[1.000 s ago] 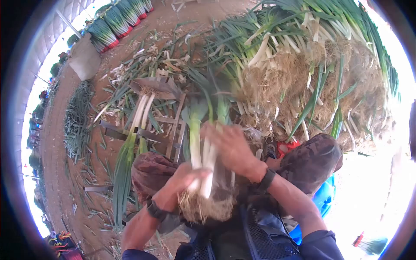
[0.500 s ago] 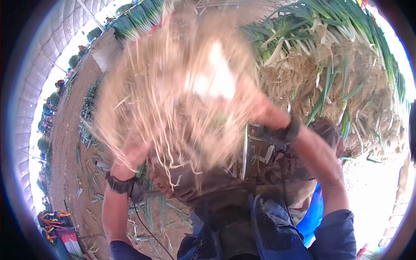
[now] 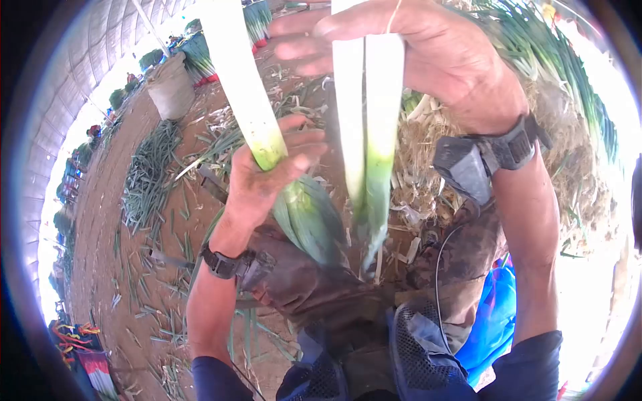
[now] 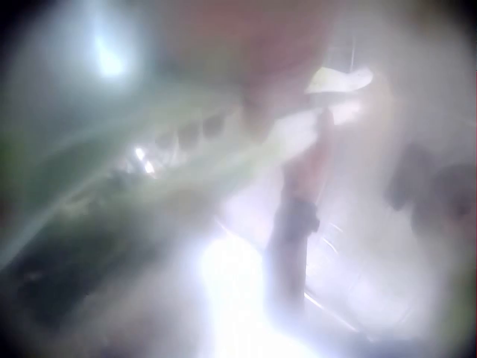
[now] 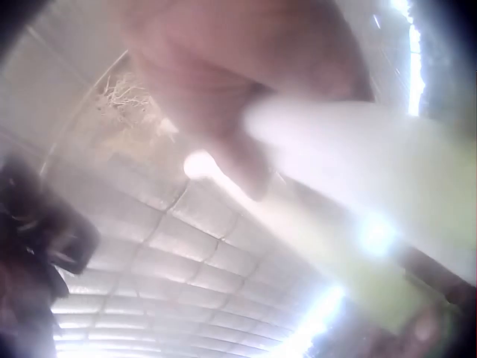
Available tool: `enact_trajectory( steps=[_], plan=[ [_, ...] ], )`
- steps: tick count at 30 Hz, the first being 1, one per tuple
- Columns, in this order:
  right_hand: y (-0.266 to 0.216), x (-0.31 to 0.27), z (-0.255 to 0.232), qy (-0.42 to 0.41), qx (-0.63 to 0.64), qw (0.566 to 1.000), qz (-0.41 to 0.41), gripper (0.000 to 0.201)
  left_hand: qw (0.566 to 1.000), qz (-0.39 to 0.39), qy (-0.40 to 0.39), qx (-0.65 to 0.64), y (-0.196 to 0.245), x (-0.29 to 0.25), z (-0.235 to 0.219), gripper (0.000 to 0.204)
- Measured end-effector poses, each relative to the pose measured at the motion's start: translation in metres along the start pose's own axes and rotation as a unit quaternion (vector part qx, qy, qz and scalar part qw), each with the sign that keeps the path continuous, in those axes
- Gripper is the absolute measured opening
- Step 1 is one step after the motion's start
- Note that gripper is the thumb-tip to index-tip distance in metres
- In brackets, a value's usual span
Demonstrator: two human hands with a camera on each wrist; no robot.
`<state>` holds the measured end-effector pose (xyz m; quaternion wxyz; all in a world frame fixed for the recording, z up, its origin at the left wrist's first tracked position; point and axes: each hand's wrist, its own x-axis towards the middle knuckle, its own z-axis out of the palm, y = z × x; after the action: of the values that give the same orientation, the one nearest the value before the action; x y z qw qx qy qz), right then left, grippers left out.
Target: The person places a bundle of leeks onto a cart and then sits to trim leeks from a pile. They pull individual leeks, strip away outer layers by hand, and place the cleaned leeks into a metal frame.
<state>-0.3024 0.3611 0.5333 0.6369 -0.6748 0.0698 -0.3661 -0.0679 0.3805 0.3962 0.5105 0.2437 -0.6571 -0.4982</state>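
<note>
My left hand (image 3: 257,187) grips a leek (image 3: 244,87) where the white shank turns green, its thumb in front of the stalk. The leaves hang down over the left knee. Higher up on the right, my right hand (image 3: 461,73) holds a pair of leeks (image 3: 384,100) side by side, thumb across their white shanks and fingers behind. These stalks also hang leaf end down. Their root ends lie beyond the top edge of the head view. Pale roots (image 5: 127,97) show past the hand in the right wrist view. The left wrist view is heavily blurred.
A large heap of leeks (image 3: 548,127), roots outward, lies at the right. Leaf trimmings (image 3: 147,177) are piled on the soil at the left, near a beige sack (image 3: 170,87). Red-tied bundles (image 3: 197,57) stand behind it. Blue plastic (image 3: 491,307) lies beside the right leg.
The leeks were held low with roots toward the body, then lifted so the roots filled the view. Now the shanks are raised, leaves down, and the hands hold them apart.
</note>
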Motion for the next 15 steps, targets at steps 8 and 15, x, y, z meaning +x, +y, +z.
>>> enact_trajectory(
  steps=[8, 15],
  plan=[
    [0.077, 0.017, 0.001, 0.064, -0.097, 0.991, -0.066, 0.029, 0.992, -0.060, -0.070, -0.090, -0.020, -0.019, 0.009, 0.045],
    [0.080, 0.021, 0.011, 0.123, -0.156, 0.980, -0.023, 0.036, 0.996, -0.072, 0.007, -0.043, -0.051, -0.027, 0.002, 0.052]
  ],
)
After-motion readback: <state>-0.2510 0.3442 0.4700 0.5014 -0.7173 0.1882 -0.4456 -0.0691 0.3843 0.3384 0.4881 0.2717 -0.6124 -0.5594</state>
